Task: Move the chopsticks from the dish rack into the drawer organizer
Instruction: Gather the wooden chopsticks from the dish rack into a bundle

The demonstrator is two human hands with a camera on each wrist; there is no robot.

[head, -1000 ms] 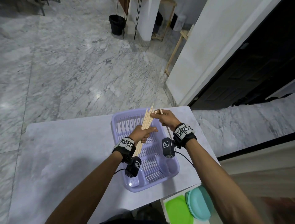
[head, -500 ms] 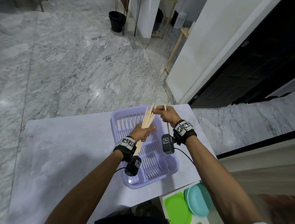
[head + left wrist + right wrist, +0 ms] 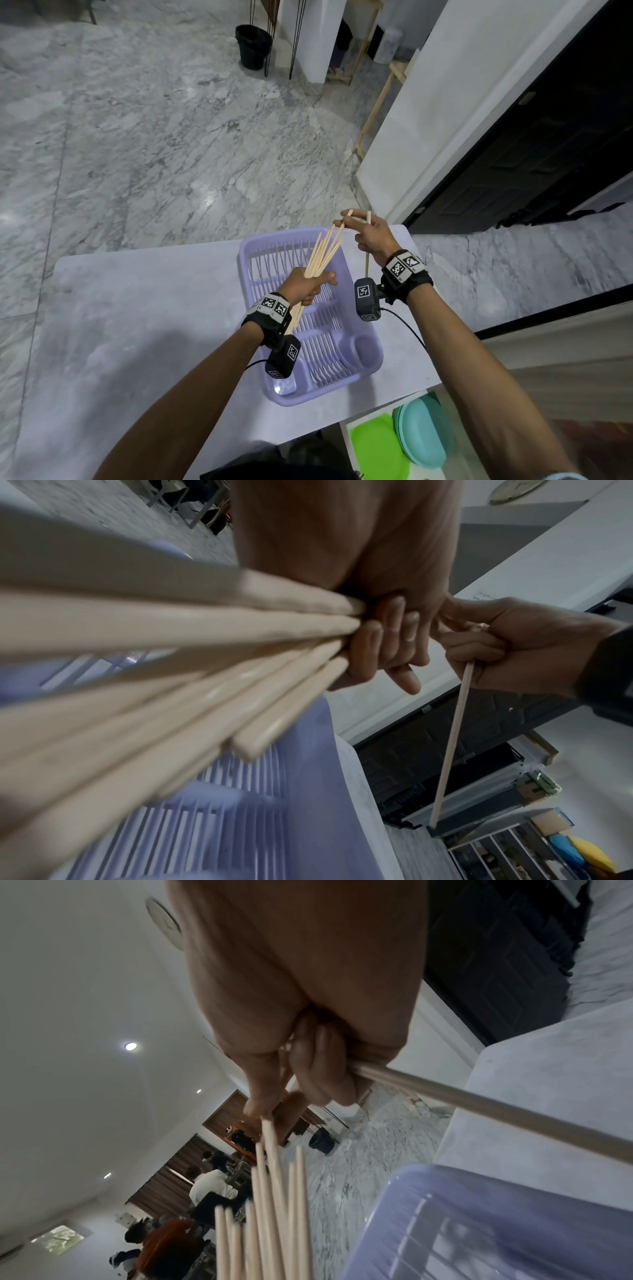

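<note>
Above the dish rack (image 3: pixel 359 373), our left hand (image 3: pixel 305 286) fists the chopsticks (image 3: pixel 323 251), tips slanting up to our right hand (image 3: pixel 371 236), which pinches one tip and clamps a spare stick.

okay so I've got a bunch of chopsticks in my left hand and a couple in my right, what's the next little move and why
Probably slip the right hand's loose chopstick into the bundle gripped by the left hand. The right fingertips already pinch the tip of one bundle stick, and the dish rack looks emptied, so one gathered bundle can go to the drawer.
</note>
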